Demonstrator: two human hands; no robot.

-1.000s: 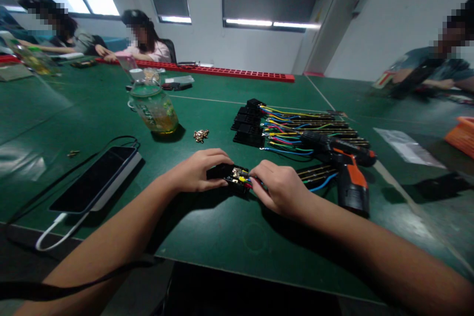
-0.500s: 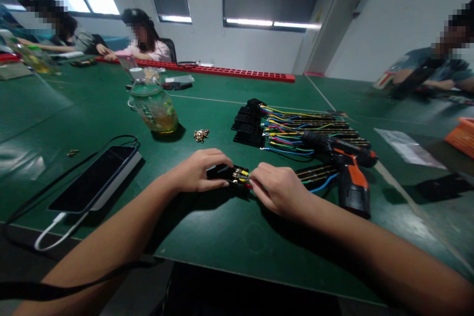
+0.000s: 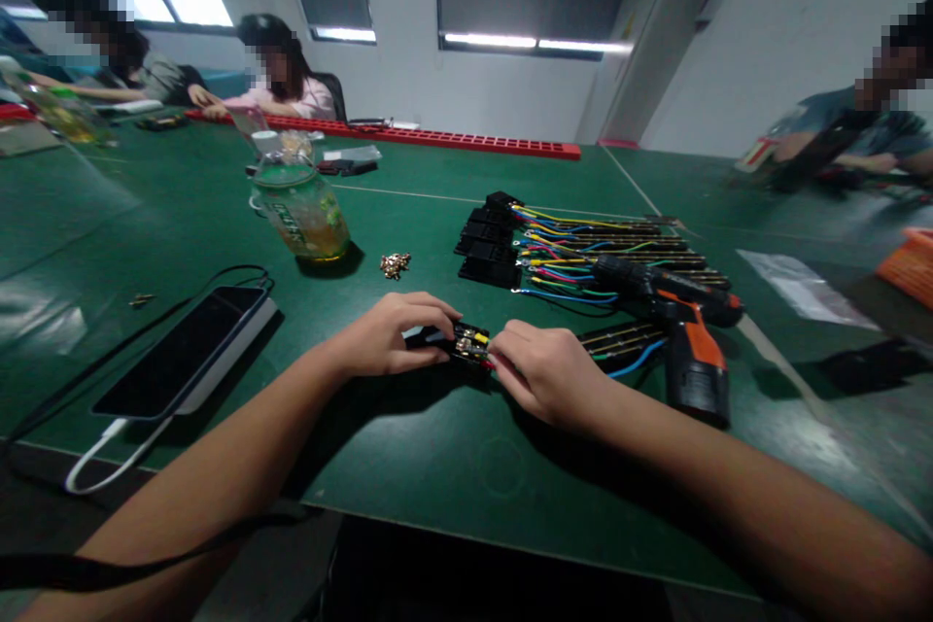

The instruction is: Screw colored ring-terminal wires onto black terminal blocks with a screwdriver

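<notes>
Slightly shifted toward the far edge, a yellow wire end (image 3: 482, 337) now shows at the right end of a black block (image 3: 459, 351), both hands nearly where they were. At the center of the green surface (image 3: 423, 466), the left hand (image 3: 386, 335) grips the block between thumb and fingers, while the right hand (image 3: 543, 364) pinches narrowly at coloured wires, its exact hold hidden. Small brass-coloured screws (image 3: 395, 265) lie farther off; an orange-and-black drill (image 3: 696, 371) rests at right.
</notes>
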